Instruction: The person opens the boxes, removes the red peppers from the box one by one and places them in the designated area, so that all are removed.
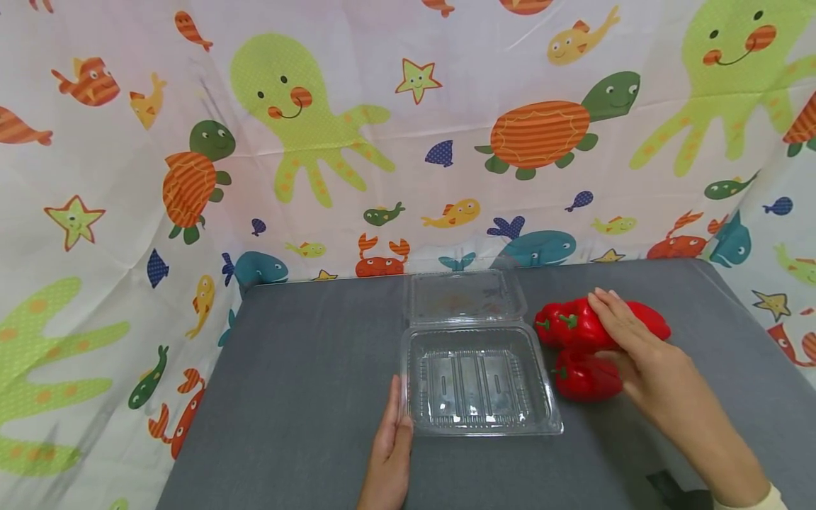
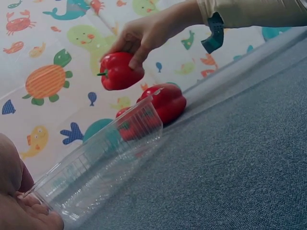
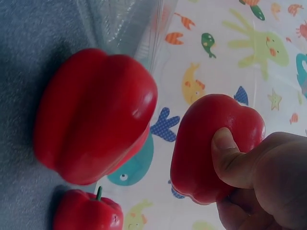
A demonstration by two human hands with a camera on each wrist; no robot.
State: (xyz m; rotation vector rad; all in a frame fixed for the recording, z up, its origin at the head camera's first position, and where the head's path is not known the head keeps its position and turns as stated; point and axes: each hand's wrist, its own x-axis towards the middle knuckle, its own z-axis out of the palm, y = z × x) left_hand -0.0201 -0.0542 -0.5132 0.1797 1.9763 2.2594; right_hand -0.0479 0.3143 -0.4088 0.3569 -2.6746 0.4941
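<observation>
My right hand [image 1: 650, 358] grips a red bell pepper [image 3: 216, 148] between thumb and fingers. The left wrist view shows that pepper raised off the table, its green stem pointing away from the palm. Beneath it, other red bell peppers [image 1: 586, 377] lie on the table, just right of a clear plastic clamshell container [image 1: 481, 430]. The container stands with its lid [image 1: 465, 297] folded back, and no pepper is inside. At its left side, my left hand [image 1: 389, 457] holds the rim, thumb on the near side; some of its fingers are hidden in the head view.
A grey cloth covers the table [image 1: 306, 382]. Behind and at both sides hangs a white curtain [image 1: 357, 42] printed with sea animals. A dark strap-like thing [image 1: 676, 489] shows near the right forearm, by a pale sleeve [image 2: 254, 12].
</observation>
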